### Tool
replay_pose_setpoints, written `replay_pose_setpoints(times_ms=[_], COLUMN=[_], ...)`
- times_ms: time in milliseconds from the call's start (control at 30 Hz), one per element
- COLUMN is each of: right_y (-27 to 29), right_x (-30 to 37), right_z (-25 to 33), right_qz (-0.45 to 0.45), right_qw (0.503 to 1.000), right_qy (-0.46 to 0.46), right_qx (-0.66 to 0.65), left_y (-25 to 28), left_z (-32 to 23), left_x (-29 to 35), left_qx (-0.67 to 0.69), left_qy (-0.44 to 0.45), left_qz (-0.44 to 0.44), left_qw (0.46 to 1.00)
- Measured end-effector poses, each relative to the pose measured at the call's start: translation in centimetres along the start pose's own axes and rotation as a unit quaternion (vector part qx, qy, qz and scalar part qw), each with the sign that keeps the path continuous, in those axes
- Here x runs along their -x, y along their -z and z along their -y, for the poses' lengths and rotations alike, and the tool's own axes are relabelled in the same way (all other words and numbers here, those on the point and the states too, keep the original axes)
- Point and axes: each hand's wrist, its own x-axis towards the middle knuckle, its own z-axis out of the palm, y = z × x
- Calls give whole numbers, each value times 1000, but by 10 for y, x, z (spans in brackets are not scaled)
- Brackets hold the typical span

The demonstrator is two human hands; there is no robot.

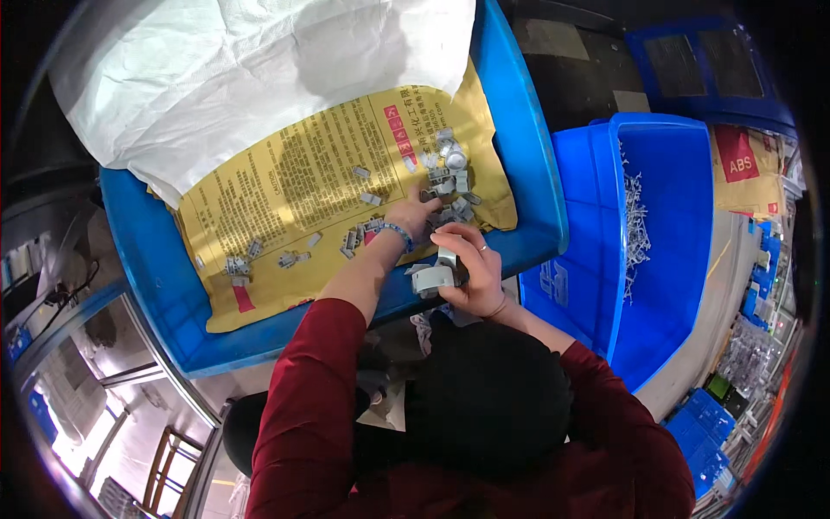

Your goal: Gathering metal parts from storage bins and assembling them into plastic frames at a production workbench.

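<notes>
My right hand (478,270) is closed round light-grey plastic parts (431,279) above the near rim of a blue bin (333,333). One held part has a broad curved face. My left hand (413,216), with a beaded bracelet at the wrist, reaches down into the bin. Its visible fingers are apart, beside a heap of small grey plastic parts (461,181) on a yellow printed sack (298,190). Nothing shows in its grasp, though some fingertips are partly hidden. More small grey pieces (237,266) lie scattered toward the left of the sack.
A white sheet (259,78) covers the far side of the bin. To the right stands a deeper blue bin (661,251) holding thin white plastic pieces (635,229). Behind it is another printed sack (748,169). A metal-framed structure (164,368) is at the lower left.
</notes>
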Motion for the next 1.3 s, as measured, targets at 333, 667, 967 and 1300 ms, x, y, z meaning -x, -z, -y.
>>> replay_pose_setpoints(times_ms=[333, 667, 967, 1300], right_y=[42, -29, 15, -11], right_x=[-77, -76, -87, -57], right_z=[-72, -112, -109, -187], right_qz=[336, 547, 452, 435], right_qw=[865, 706, 817, 822], right_qy=[-164, -149, -157, -270], right_qx=[334, 426, 322, 250], left_y=[10, 21, 141, 235], left_z=[17, 79, 74, -102], left_x=[32, 76, 275, 613], left_qx=[7, 418, 769, 491], left_qy=[-23, -71, -73, 163], left_qz=[-12, -11, 9, -413], left_qw=[1000, 905, 635, 750])
